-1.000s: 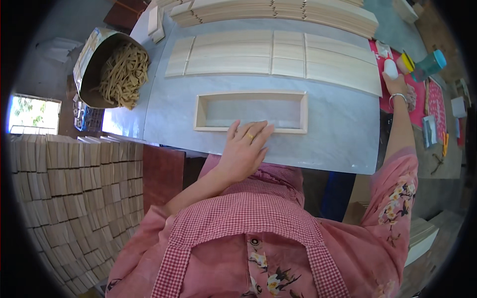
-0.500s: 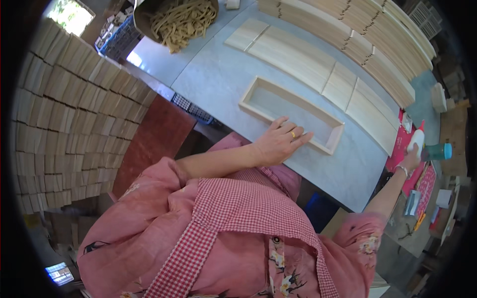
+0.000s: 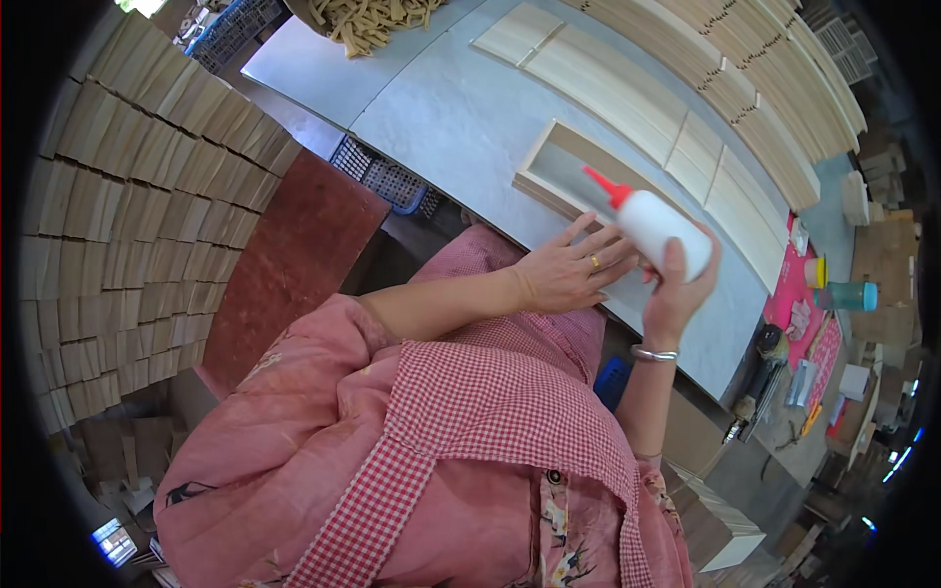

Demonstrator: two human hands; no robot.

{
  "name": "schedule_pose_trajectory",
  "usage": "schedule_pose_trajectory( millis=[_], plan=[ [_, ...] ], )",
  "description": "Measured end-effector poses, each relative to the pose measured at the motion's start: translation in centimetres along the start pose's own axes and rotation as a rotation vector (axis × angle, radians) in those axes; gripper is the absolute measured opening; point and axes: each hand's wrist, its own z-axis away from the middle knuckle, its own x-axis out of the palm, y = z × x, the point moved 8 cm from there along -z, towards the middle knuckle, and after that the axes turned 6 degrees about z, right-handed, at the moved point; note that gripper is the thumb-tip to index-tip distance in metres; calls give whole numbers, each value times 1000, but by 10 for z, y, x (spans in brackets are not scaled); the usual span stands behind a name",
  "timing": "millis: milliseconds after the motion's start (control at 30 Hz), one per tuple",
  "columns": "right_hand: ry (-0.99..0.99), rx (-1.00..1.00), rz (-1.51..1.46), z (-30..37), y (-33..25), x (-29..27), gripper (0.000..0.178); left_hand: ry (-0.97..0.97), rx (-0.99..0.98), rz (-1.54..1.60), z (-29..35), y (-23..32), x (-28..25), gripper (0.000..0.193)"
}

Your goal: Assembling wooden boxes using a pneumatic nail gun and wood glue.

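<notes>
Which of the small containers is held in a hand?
The white bottle with red nozzle, in the right hand; no hand touches the teal container or yellow container.

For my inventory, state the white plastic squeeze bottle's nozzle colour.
The tapered nozzle is red, clearest in the head view.

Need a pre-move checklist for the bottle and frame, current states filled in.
1. White bottle gripped: ok, right hand wraps its lower part.
2. Red nozzle aimed away from the left hand: ok, it points up and left in the picture.
3. Nozzle tip open: cannot tell, too small.
4. Wooden frame flat on the table: ok, though the bottle hides part of it.
5. Left fingers pressing the frame's near side: cannot tell, close but contact unclear.
</notes>
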Motion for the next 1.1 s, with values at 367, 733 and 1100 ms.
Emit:
schedule_pose_trajectory(
  millis=[367, 733, 1100],
  plan=[
    [-326, -80, 188, 4, -11, 75, 52, 3, 14, 66, 16, -5, 18, 46],
    [-279, -254, 259, -10, -25, 85, 53, 11, 16, 116, 12, -6, 15, 44],
    [-149, -357, 323, -33, -22, 91, 53, 3, 22, 92, 9, -4, 11, 46]
  ],
)
